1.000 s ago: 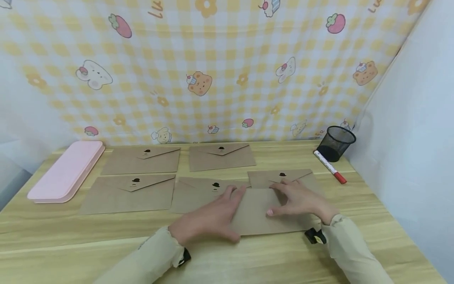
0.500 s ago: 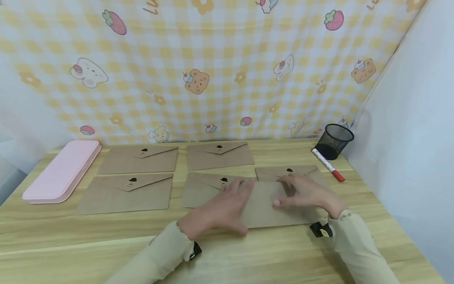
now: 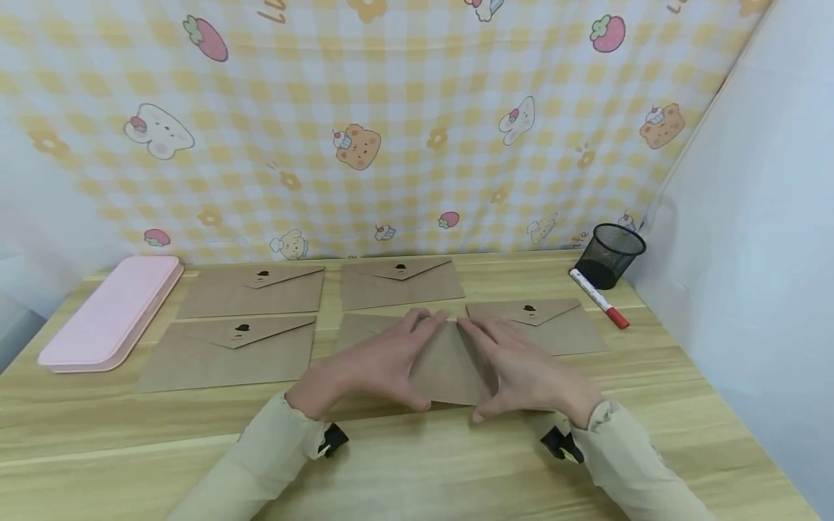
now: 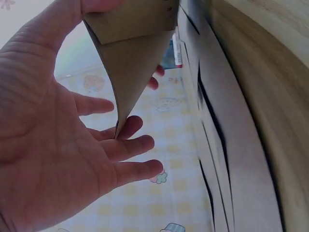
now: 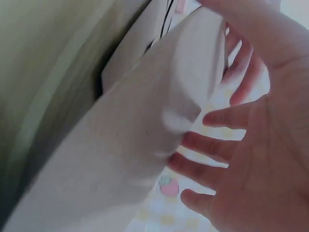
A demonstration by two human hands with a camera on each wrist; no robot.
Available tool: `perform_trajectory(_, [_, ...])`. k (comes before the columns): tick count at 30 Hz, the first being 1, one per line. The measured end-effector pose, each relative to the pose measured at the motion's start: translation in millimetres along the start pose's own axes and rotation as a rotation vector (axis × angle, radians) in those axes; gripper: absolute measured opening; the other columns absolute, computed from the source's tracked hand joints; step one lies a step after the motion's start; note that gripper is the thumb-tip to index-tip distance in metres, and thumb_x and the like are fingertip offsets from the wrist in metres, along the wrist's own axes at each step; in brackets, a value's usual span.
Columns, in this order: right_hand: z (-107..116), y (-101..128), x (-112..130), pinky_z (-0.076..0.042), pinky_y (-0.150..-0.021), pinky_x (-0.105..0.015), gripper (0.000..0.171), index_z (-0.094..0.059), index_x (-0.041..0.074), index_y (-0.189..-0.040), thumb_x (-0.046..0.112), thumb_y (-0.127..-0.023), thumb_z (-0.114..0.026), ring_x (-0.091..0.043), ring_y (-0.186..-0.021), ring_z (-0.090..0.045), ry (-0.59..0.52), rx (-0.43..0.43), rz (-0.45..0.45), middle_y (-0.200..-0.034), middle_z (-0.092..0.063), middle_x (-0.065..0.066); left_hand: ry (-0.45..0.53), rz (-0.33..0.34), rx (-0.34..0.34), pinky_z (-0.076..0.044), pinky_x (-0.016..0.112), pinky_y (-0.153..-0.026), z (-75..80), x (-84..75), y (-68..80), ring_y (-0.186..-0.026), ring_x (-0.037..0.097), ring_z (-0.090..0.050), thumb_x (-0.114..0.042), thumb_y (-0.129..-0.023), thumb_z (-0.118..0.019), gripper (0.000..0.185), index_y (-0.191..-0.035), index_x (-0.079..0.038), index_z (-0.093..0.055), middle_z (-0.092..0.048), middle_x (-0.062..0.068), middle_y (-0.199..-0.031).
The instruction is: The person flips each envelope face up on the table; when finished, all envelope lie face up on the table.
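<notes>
Both hands hold one plain brown kraft envelope just above the wooden table, near its middle front. My left hand spans its left end, with fingers at the top edge and thumb at the bottom edge. At the right end my right hand grips the same way. In the left wrist view the envelope stands on edge between the thumb and the spread fingers. In the right wrist view the paper bows against my right hand.
Several closed kraft envelopes with small black seals lie flat: two at the back, one at the left, one half hidden behind my hands, one at the right. A pink case, mesh cup and red-capped marker are also there.
Both hands carried the envelope left, off the right-hand envelope, which now lies uncovered. The hands drew closer together and the envelope came up off the table.
</notes>
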State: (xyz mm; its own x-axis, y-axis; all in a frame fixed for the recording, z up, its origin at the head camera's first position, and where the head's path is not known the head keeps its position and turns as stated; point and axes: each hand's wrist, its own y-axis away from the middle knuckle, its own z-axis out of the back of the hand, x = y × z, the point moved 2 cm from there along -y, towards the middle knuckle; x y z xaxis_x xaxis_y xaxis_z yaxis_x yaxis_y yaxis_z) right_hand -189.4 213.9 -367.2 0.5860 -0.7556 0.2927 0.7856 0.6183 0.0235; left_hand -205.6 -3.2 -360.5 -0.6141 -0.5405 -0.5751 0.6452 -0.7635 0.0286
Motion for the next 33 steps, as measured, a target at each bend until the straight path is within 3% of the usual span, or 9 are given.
perform_trajectory(5, [0.6,-0.1,6.8,-0.031,-0.102,-0.046,0.123,-0.018,0.007,-0.148,0.052,-0.055,-0.084,-0.028,-0.129,-0.031,-0.032,-0.028,-0.008,-0.145,-0.027,-0.013,0.021,-0.034,0.002,-0.043,0.03,-0.084,5.7,-1.4,2.7,-0.109,0.019,-0.043,-0.03,-0.065,-0.078,0.112,-0.15,-0.014,-0.006,-0.016,0.01,-0.145])
perform_trajectory(11, [11.7,2.2,0.9,-0.034,-0.099,-0.048,0.116,-0.023,0.003,-0.145,0.049,-0.058,-0.084,-0.03,-0.127,-0.034,-0.15,-0.086,-0.022,-0.144,-0.029,-0.014,0.146,-0.008,-0.09,-0.041,0.04,-0.093,23.1,5.9,7.8,-0.127,0.03,-0.032,-0.035,-0.07,-0.08,0.12,-0.149,-0.025,0.009,0.008,0.005,-0.152])
perform_trajectory(14, [16.8,4.0,-3.2,-0.034,-0.099,-0.047,0.112,-0.023,0.005,-0.145,0.047,-0.061,-0.083,-0.028,-0.129,-0.032,-0.242,-0.08,-0.038,-0.145,-0.029,-0.012,0.203,0.03,-0.148,-0.037,0.047,-0.096,33.6,12.9,12.0,-0.13,0.033,-0.028,-0.041,-0.068,-0.081,0.124,-0.147,-0.032,0.014,0.01,0.001,-0.152])
perform_trajectory(18, [20.7,6.6,-6.8,-0.035,-0.099,-0.046,0.107,-0.022,0.009,-0.146,0.045,-0.065,-0.082,-0.026,-0.128,-0.033,-0.345,-0.062,-0.049,-0.145,-0.029,-0.01,0.227,0.057,-0.171,-0.031,0.051,-0.1,38.7,19.2,12.9,-0.133,0.034,-0.023,-0.041,-0.069,-0.081,0.122,-0.148,-0.03,0.012,0.005,0.004,-0.153])
perform_trajectory(22, [22.7,6.2,-6.8,-0.035,-0.099,-0.046,0.104,-0.02,0.011,-0.147,0.041,-0.068,-0.081,-0.028,-0.128,-0.035,-0.443,-0.071,-0.013,-0.146,-0.028,-0.01,0.241,0.082,-0.121,-0.028,0.05,-0.102,30.5,21.3,9.2,-0.136,0.031,-0.017,-0.049,-0.068,-0.079,0.121,-0.148,-0.03,0.01,0.003,0.007,-0.153])
perform_trajectory(24, [22.4,5.1,-7.9,-0.033,-0.1,-0.047,0.104,-0.018,0.012,-0.148,0.037,-0.07,-0.081,-0.028,-0.129,-0.033,-0.514,-0.095,0.022,-0.146,-0.027,-0.01,0.245,0.092,-0.082,-0.033,0.047,-0.099,23.2,18.8,6.5,-0.132,0.031,-0.027,-0.053,-0.067,-0.077,0.12,-0.148,-0.033,0.01,0.003,0.005,-0.153])
perform_trajectory(28, [21.1,2.8,-9.8,-0.032,-0.101,-0.047,0.106,-0.012,0.018,-0.15,0.036,-0.071,-0.08,-0.031,-0.13,-0.031,-0.704,-0.15,0.106,-0.146,-0.025,-0.013,0.252,0.084,-0.029,-0.035,0.043,-0.099,8.3,8.3,1.1,-0.13,0.032,-0.031,-0.054,-0.066,-0.078,0.122,-0.146,-0.035,0.013,0.008,0.001,-0.153])
perform_trajectory(33, [20.6,1.5,-8.1,-0.034,-0.101,-0.041,0.106,-0.009,0.021,-0.15,0.048,-0.071,-0.075,-0.034,-0.13,-0.031,-0.845,-0.193,0.194,-0.144,-0.029,-0.013,0.292,0.046,-0.03,-0.028,0.044,-0.103,-8.9,-5.9,-4.4,-0.136,0.027,-0.014,-0.052,-0.064,-0.08,0.128,-0.143,-0.039,0.021,0.016,-0.003,-0.152])
